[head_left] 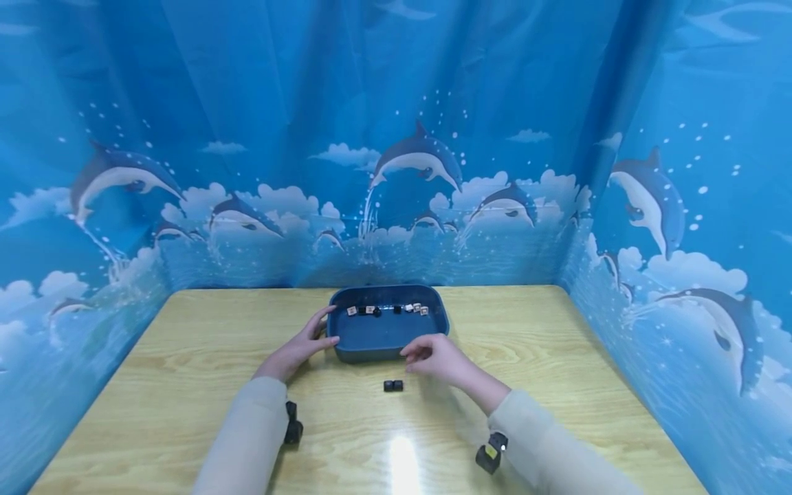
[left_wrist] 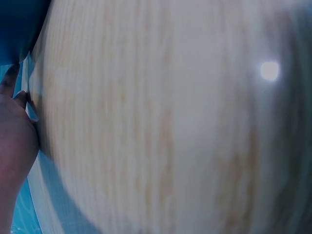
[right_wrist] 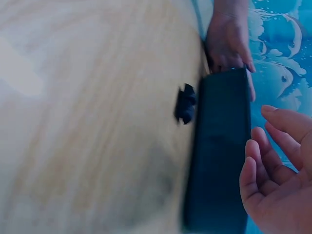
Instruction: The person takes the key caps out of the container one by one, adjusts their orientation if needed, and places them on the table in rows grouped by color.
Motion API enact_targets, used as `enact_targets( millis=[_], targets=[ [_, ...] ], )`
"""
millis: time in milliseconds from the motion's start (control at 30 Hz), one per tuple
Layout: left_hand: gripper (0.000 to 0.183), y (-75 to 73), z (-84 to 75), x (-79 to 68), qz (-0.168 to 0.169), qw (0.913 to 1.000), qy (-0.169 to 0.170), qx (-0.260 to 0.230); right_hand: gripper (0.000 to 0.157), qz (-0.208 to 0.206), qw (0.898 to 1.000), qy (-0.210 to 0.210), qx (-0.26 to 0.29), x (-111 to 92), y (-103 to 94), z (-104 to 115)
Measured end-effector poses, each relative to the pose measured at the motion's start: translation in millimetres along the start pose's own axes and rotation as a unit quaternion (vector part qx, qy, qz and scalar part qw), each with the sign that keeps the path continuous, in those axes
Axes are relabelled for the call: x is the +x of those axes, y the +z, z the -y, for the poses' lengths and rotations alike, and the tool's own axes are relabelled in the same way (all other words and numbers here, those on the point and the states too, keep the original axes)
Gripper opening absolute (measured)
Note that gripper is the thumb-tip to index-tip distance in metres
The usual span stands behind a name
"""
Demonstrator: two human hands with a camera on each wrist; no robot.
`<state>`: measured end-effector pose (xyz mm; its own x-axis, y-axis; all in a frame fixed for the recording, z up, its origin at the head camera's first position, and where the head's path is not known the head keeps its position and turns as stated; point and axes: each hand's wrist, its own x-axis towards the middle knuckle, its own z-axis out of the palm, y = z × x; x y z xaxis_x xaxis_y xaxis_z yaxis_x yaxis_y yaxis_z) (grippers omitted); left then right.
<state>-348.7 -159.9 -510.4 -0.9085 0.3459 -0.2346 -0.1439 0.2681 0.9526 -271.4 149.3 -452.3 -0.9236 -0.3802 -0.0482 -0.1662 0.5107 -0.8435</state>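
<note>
A dark blue bin (head_left: 370,338) with smooth, faintly glossy walls and rounded corners sits at the centre of the frame in the head view, on a pale yellow table (head_left: 204,371) with flowing wood grain. Along the far side of its floor runs a loose row of small, blocky pieces: pale cubes (head_left: 352,311) with marked faces towards the left, a few more whitish ones (head_left: 423,311) towards the right, and black pieces (head_left: 397,309) among them. Just below the bin in the frame, two black blocks (head_left: 388,386), squarish and close side by side, lie on the table; the right wrist view blurs them into one jagged dark shape. The left hand (head_left: 300,348) is at the bin's left end, thumb and fingers spread apart, with the thumb at the lower left corner and the other fingertips against the left wall. The right hand (head_left: 439,357) is at the lower right of the bin, its fingers loosely bent and its fingertips apart with nothing between them; whether it touches the rim, I cannot tell. Soft-looking, pale sleeves (head_left: 247,426) reach to both wrists, and a creased blue curtain (head_left: 278,82) printed with dolphins and clouds fills the upper frame.
</note>
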Motion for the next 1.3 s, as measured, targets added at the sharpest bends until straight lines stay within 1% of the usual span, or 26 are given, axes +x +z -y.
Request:
enact_targets(
  millis=[133, 267, 433, 533, 733, 867, 1000, 1200, 1300],
  targets=[
    [0.077, -0.3, 0.5, -0.2, 0.003, 1.0000, 0.001, 0.001, 0.025, -0.002, 1.000, 0.002, -0.005, 7.5, -8.8, 6.4],
    [0.077, -0.8, 0.3, -0.5, 0.003, 1.0000, 0.001, 0.007, 0.026, -0.006, 1.000, 0.003, -0.019, 19.2, -18.0, 11.2],
    [0.078, -1.2, 0.7, -1.2, 0.001, 0.9999, 0.001, 0.012, 0.027, -0.004, 1.000, 0.007, -0.013, 37.3, -28.2, 15.9],
    [0.078, -0.9, 0.5, -0.9, -0.004, 0.9999, 0.001, 0.011, 0.027, -0.001, 1.000, 0.009, -0.007, 48.6, -31.0, 16.7],
    [0.077, -0.1, -0.1, -0.2, -0.015, 0.9999, -0.005, 0.004, 0.027, 0.010, 1.000, 0.027, 0.004, 70.3, -31.1, 15.3],
    [0.078, -0.3, 0.0, -0.5, -0.016, 0.9999, -0.008, -0.001, 0.031, 0.019, 0.999, 0.034, -0.004, 86.7, -30.4, 14.9],
    [0.079, -0.3, 0.0, -0.6, -0.015, 0.9999, -0.008, -0.001, 0.035, 0.037, 0.998, 0.038, -0.025, 102.2, -28.5, 13.9],
    [0.079, 1.1, 0.6, 0.1, -0.016, 0.9998, -0.008, 0.005, 0.034, 0.063, 0.995, 0.029, -0.076, 119.9, -23.7, 14.4],
    [0.078, 1.6, 1.4, -1.0, -0.017, 0.9998, 0.000, 0.005, 0.034, 0.079, 0.992, 0.027, -0.092, 127.3, -20.9, 15.3]
  ],
)
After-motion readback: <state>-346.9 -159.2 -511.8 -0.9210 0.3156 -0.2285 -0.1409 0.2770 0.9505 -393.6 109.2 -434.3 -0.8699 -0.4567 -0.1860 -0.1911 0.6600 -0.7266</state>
